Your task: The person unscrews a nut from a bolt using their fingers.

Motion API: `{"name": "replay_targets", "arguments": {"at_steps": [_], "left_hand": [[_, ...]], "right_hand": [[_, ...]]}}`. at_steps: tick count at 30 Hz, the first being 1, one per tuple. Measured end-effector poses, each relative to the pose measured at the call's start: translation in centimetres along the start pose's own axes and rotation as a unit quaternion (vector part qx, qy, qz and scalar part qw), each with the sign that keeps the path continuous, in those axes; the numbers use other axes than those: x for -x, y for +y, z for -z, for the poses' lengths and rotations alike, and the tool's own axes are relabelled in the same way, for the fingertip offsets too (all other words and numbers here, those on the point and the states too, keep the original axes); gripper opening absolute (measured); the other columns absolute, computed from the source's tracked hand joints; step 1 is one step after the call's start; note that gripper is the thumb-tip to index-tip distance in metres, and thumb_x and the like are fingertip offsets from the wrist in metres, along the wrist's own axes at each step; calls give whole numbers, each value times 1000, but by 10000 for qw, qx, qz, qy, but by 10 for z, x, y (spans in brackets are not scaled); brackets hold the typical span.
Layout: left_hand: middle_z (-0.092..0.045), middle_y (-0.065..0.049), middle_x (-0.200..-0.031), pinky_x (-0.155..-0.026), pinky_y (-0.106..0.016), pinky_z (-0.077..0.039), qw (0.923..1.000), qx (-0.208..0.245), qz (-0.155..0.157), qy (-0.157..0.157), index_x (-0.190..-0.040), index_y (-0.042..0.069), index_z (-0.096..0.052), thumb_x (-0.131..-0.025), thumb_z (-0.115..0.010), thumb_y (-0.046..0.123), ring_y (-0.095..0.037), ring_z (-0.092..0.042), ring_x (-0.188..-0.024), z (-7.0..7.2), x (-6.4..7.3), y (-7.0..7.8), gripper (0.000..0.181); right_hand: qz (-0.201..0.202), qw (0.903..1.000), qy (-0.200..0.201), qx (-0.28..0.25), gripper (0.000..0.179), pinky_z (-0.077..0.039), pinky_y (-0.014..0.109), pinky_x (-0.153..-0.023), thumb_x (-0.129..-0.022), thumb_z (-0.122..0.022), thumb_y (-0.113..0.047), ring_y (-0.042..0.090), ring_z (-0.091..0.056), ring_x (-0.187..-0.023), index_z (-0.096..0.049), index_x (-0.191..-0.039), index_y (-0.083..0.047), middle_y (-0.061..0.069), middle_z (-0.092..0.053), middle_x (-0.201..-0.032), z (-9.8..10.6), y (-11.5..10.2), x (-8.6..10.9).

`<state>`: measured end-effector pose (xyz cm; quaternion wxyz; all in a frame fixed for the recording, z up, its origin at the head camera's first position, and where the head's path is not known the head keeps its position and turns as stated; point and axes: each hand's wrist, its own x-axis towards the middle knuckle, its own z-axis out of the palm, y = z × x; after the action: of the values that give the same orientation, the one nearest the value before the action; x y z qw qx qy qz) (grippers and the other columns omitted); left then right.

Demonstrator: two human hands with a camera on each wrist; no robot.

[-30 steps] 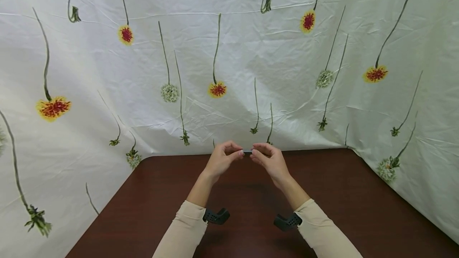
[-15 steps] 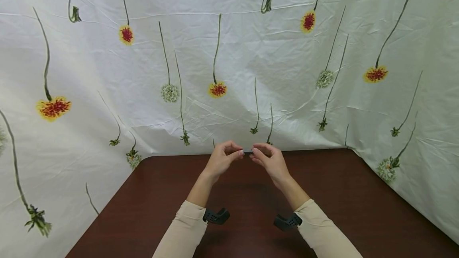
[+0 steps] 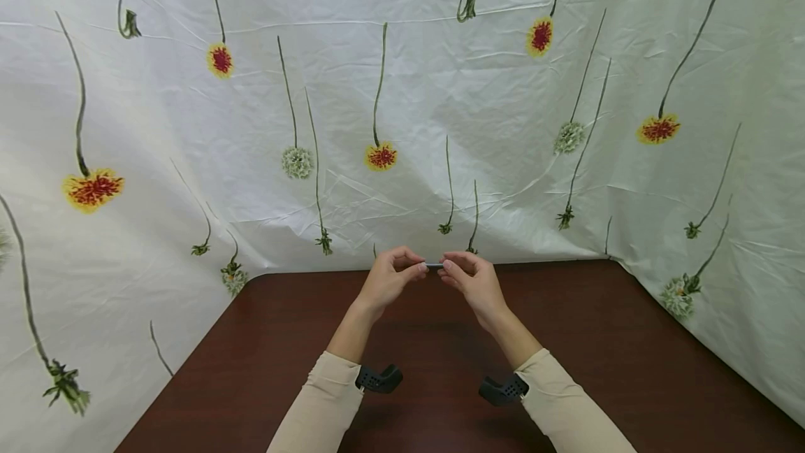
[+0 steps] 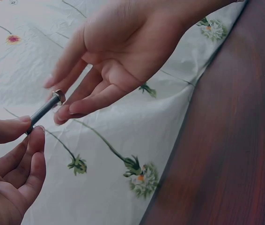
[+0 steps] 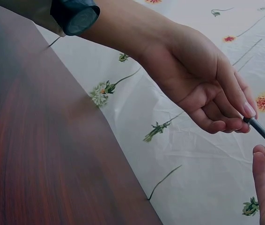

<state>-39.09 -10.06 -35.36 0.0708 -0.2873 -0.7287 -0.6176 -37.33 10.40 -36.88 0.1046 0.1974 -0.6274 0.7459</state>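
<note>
A dark grey threaded bolt (image 4: pixel 43 111) is held level between the two hands, above the far part of the table. My left hand (image 3: pixel 384 282) pinches its dark left end between thumb and fingertips, which partly hide that end. A shiny metal nut (image 4: pixel 59 96) sits at the bolt's other end. Around it close the thumb and fingertips of my right hand (image 3: pixel 479 286); in the right wrist view this hand is cut off by the frame edge. Between the fingertips, the bolt's threads (image 5: pixel 262 131) show.
Below the hands lies a dark reddish-brown table (image 3: pixel 302 362). A white sheet (image 3: pixel 251 124) printed with flowers hangs behind the table and along both sides. Each forearm carries a black wrist device, the left one (image 3: pixel 379 379) and the right one (image 3: pixel 503 389).
</note>
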Motion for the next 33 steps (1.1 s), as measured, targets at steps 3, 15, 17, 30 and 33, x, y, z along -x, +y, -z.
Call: {"name": "replay_targets", "arguments": {"at_steps": [3,15,17,30,33], "left_hand": [[-73,-19,-107,-92,-45,-56,10000,-22,23,16,-111,-7,-69,-100,-69,4,-37,-70,-101,0,0,2,15],[-74,-20,-105,-95,-53,-53,9999,157,23,47,-110,-4,-71,-100,-67,1,-35,-70,-99,4,-2,-1,12],[-73,-21,-105,-95,-54,-53,9999,154,38,34,-110,-4,-71,-100,-67,1,-36,-70,-99,6,-2,-2,11],[-74,-17,-96,-81,-38,-56,9985,-472,244,-122,-107,-6,-72,-96,-75,5,-44,-68,-97,18,5,-17,16],[-75,-14,-96,-84,-44,-56,9973,-662,301,-95,-107,-4,-73,-96,-75,7,-39,-69,-95,22,9,-22,16]], "right_hand": [[-41,10000,34,0,23,-57,34,-90,-102,-62,4,32,-71,-102,-64,-122,16,19,-69,-109,0,-1,0],[357,9969,-67,691,24,-56,34,-92,-98,-70,0,38,-67,-109,-67,-118,13,29,-66,-117,9,-1,-3],[352,9953,-68,899,24,-56,32,-91,-99,-70,-2,37,-68,-108,-68,-118,12,31,-66,-119,11,-2,-3],[589,9648,145,2557,20,-58,42,-82,-94,-77,-5,28,-72,-102,-77,-115,-5,12,-72,-117,26,7,1],[731,9571,147,2800,25,-58,42,-79,-93,-79,-5,29,-73,-98,-76,-117,-6,10,-75,-109,34,13,2]]}}
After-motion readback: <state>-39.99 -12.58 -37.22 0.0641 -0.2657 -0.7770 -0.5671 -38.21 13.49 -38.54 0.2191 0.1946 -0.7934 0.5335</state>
